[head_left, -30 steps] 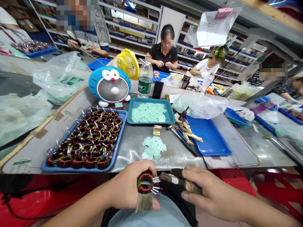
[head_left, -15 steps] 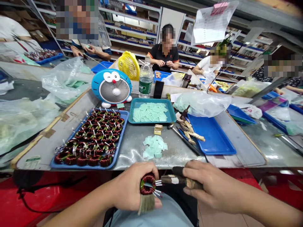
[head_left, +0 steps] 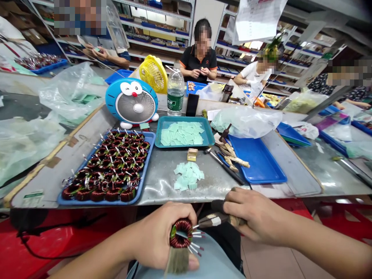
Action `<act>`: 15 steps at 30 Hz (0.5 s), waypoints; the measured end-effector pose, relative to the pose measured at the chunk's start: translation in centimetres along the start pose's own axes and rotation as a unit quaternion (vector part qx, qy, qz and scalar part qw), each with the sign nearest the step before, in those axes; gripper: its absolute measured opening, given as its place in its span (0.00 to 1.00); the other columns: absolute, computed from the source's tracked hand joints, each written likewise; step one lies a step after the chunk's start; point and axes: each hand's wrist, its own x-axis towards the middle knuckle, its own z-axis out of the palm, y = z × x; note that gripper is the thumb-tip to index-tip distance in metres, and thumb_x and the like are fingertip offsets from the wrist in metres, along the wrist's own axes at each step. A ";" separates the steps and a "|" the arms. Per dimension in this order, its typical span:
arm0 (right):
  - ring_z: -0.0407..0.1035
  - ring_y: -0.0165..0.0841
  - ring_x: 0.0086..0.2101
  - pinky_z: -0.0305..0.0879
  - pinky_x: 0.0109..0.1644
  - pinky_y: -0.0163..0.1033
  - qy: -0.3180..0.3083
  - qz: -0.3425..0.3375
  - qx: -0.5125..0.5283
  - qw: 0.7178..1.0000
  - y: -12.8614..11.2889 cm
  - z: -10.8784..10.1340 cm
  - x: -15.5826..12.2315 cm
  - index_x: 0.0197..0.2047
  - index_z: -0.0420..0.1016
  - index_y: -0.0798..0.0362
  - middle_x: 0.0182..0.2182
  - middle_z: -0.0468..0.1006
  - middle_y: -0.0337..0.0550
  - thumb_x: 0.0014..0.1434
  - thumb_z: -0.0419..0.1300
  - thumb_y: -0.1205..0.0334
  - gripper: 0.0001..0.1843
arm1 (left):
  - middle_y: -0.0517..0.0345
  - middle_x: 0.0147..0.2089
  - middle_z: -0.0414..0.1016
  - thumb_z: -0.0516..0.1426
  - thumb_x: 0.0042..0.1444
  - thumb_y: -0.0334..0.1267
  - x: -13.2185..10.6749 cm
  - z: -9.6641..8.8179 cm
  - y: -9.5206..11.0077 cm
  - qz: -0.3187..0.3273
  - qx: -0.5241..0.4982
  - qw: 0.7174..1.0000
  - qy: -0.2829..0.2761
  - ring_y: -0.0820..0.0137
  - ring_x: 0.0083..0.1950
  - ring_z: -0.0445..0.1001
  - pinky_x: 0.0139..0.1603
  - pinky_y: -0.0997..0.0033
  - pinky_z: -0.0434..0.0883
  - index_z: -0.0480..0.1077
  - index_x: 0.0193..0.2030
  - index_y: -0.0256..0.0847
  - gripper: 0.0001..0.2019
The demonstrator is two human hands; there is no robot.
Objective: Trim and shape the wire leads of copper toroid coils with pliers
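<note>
Snugly, left hand [head_left: 157, 236] holds a toroid coil [head_left: 181, 221]; right hand [head_left: 258, 217], taped tool [head_left: 206, 221] (label [head_left: 216, 221] unreadable).

We are looking at a brightly lit workshop, where light from above spreads a pale glare across the metal workbench [head_left: 171, 182] and casts only faint, soft shadows. White glints sit on the plastic bag [head_left: 245, 122] and the blue tray [head_left: 257, 161]. The wide lens bows the steel shelving [head_left: 157, 23] and stretches everything toward the frame edges. The left hand [head_left: 157, 240] and the copper toroid coil [head_left: 180, 233] look fairly sharp, while the far corners turn soft. Coarse pixelated patches [head_left: 80, 17] blot out parts of the background.
</note>
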 end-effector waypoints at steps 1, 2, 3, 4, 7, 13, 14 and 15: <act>0.61 0.36 0.36 0.52 0.38 0.41 0.004 -0.008 0.003 1.000 0.1 0.1 0.2 0.41 0.68 0.48 0.37 0.70 0.40 0.63 0.57 0.67 0.05 | 0.67 0.30 0.64 0.71 0.41 0.50 -0.1 0.1 0.0 0.001 0.003 1.000 -0.002 0.76 0.30 0.57 0.32 0.75 0.57 0.66 0.34 0.42 0.22; 0.61 0.36 0.37 0.52 0.38 0.41 0.005 -0.016 0.006 1.000 0.2 0.3 0.3 0.42 0.69 0.48 0.37 0.70 0.40 0.62 0.58 0.67 0.06 | 0.67 0.30 0.65 0.71 0.41 0.50 -0.2 0.1 0.0 -0.001 0.001 1.000 -0.007 0.76 0.30 0.57 0.32 0.75 0.57 0.66 0.34 0.42 0.23; 0.61 0.36 0.37 0.53 0.38 0.41 0.005 -0.022 0.010 1.000 0.3 0.4 0.5 0.42 0.69 0.48 0.37 0.70 0.41 0.62 0.58 0.67 0.06 | 0.67 0.30 0.65 0.71 0.41 0.50 -0.3 0.1 0.0 -0.005 -0.003 1.000 -0.008 0.76 0.30 0.57 0.32 0.75 0.57 0.65 0.34 0.42 0.23; 0.61 0.36 0.37 0.53 0.39 0.41 0.005 -0.024 0.013 1.000 0.3 0.6 0.5 0.43 0.69 0.48 0.37 0.70 0.41 0.62 0.58 0.67 0.06 | 0.67 0.30 0.64 0.71 0.41 0.50 -0.3 0.0 0.0 -0.011 -0.009 1.000 -0.006 0.76 0.30 0.57 0.31 0.75 0.57 0.65 0.34 0.42 0.23; 0.61 0.36 0.38 0.54 0.40 0.41 0.022 0.004 0.011 1.000 0.2 1.1 0.3 0.43 0.68 0.49 0.39 0.69 0.43 0.66 0.56 0.67 0.04 | 0.69 0.28 0.63 0.71 0.41 0.48 -0.5 -0.4 -0.1 -0.038 -0.026 0.999 0.018 0.76 0.29 0.56 0.29 0.76 0.57 0.64 0.34 0.42 0.23; 0.59 0.40 0.39 0.53 0.41 0.44 0.088 0.037 -0.059 0.994 -0.5 2.3 0.0 0.45 0.68 0.50 0.44 0.70 0.47 0.65 0.56 0.69 0.07 | 0.70 0.27 0.62 0.69 0.46 0.46 -0.4 -1.2 0.0 -0.057 -0.008 0.997 0.051 0.77 0.29 0.56 0.29 0.76 0.57 0.62 0.36 0.42 0.21; 0.59 0.40 0.39 0.53 0.41 0.44 0.094 0.033 -0.066 0.993 -0.6 2.4 0.0 0.45 0.69 0.50 0.44 0.70 0.47 0.65 0.56 0.68 0.06 | 0.70 0.27 0.62 0.69 0.46 0.46 -0.3 -1.2 0.0 -0.058 -0.006 0.997 0.051 0.77 0.29 0.56 0.29 0.76 0.57 0.62 0.36 0.42 0.21; 0.58 0.40 0.38 0.52 0.40 0.44 0.099 0.029 -0.071 0.992 -0.6 2.5 0.1 0.45 0.69 0.50 0.43 0.70 0.47 0.66 0.56 0.68 0.05 | 0.70 0.27 0.62 0.69 0.47 0.46 -0.3 -1.2 0.0 -0.060 -0.006 0.997 0.049 0.77 0.29 0.56 0.29 0.76 0.57 0.62 0.36 0.42 0.20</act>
